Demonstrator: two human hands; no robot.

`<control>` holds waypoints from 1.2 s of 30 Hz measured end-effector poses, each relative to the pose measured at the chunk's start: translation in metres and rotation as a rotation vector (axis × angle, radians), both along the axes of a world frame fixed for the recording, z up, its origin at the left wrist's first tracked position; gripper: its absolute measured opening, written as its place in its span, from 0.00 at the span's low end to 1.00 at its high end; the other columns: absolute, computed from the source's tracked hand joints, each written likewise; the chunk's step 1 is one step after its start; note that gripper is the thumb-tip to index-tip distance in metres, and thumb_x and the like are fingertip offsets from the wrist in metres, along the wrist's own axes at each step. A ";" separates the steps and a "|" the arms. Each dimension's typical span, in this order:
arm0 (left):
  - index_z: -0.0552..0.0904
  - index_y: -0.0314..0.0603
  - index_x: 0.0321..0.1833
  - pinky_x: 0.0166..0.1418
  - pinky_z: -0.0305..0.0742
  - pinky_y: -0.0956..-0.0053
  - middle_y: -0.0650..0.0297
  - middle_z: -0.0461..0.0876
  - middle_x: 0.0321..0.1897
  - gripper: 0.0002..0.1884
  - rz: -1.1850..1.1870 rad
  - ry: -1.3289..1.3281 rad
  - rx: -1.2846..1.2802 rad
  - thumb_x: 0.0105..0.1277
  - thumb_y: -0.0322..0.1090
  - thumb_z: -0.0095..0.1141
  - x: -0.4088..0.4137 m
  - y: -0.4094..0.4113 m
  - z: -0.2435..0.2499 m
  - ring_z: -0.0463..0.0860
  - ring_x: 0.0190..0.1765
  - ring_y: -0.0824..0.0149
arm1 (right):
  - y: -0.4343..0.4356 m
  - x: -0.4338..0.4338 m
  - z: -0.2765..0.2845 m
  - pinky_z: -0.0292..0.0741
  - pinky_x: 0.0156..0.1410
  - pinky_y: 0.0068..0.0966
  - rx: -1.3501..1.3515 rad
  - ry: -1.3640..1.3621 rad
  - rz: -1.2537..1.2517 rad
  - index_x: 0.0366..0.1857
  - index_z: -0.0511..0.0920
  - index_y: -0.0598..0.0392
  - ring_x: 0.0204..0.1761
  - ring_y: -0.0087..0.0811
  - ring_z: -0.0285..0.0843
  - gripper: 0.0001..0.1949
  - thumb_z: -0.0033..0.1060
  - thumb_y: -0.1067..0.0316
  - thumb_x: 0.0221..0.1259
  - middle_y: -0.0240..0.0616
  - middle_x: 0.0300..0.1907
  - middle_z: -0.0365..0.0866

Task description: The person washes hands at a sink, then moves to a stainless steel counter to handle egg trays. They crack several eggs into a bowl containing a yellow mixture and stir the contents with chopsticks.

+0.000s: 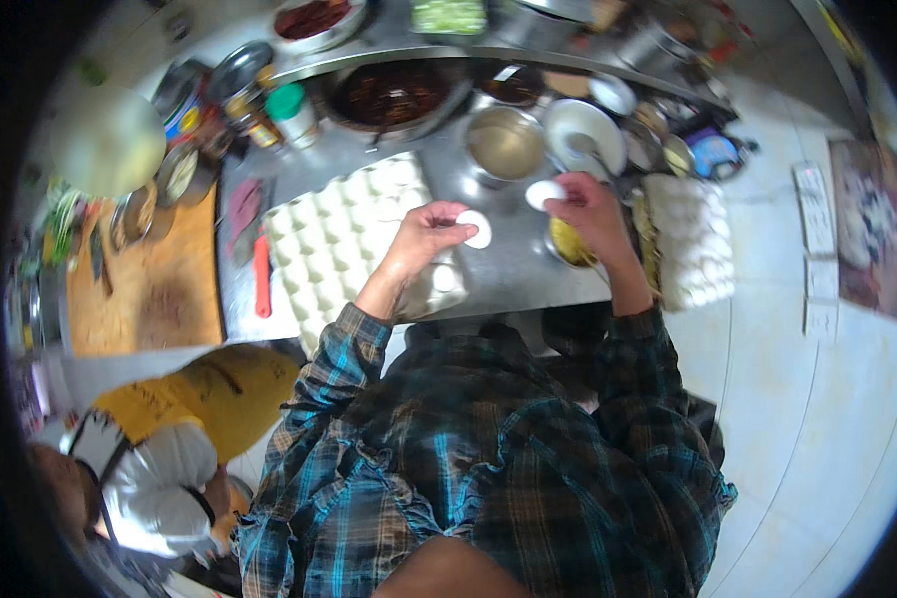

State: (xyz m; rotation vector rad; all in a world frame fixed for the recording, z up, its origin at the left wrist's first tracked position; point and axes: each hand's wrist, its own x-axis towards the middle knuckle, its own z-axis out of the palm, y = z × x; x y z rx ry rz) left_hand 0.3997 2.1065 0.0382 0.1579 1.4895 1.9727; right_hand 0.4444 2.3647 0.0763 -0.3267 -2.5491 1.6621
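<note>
My left hand (426, 238) holds a white egg (475, 229) between thumb and fingers, above the steel table by the right edge of a pale egg tray (329, 247). Another white egg (544, 195) is in the fingertips of my right hand (590, 213). Below my right hand, partly hidden by it, is a container of yellow contents (570, 243). A steel pot with cloudy liquid (504, 143) stands beyond my hands, beside a white bowl (584, 138) with a utensil in it. One more egg (445, 278) lies at the tray's near right corner.
A wooden cutting board (179, 284) with a knife (99, 258) lies left, near a red-handled tool (261, 280). A wide pan of dark red contents (392, 93) stands behind. Right is another egg tray (695, 239). A person in a yellow apron (217, 396) is at lower left.
</note>
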 end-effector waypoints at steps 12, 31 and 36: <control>0.82 0.36 0.42 0.38 0.74 0.73 0.56 0.81 0.27 0.19 -0.502 0.733 -0.247 0.48 0.36 0.68 0.088 0.385 0.013 0.79 0.30 0.66 | 0.288 0.228 -0.029 0.74 0.41 0.25 0.368 0.078 -0.943 0.42 0.77 0.59 0.33 0.28 0.76 0.18 0.69 0.67 0.45 0.37 0.36 0.80; 0.71 0.38 0.58 0.58 0.71 0.64 0.47 0.75 0.48 0.29 -0.304 1.115 -0.319 0.50 0.29 0.62 0.124 0.470 -0.046 0.72 0.54 0.48 | 0.390 0.216 -0.084 0.72 0.55 0.31 0.432 0.017 -0.592 0.53 0.75 0.53 0.50 0.38 0.77 0.21 0.64 0.64 0.52 0.44 0.48 0.79; 0.71 0.36 0.58 0.64 0.68 0.66 0.51 0.72 0.55 0.30 -0.229 1.242 -0.320 0.45 0.21 0.51 0.139 0.468 -0.066 0.71 0.58 0.53 | 0.406 0.226 -0.093 0.63 0.64 0.35 0.676 0.009 -0.393 0.59 0.68 0.59 0.64 0.45 0.63 0.25 0.54 0.57 0.61 0.49 0.63 0.65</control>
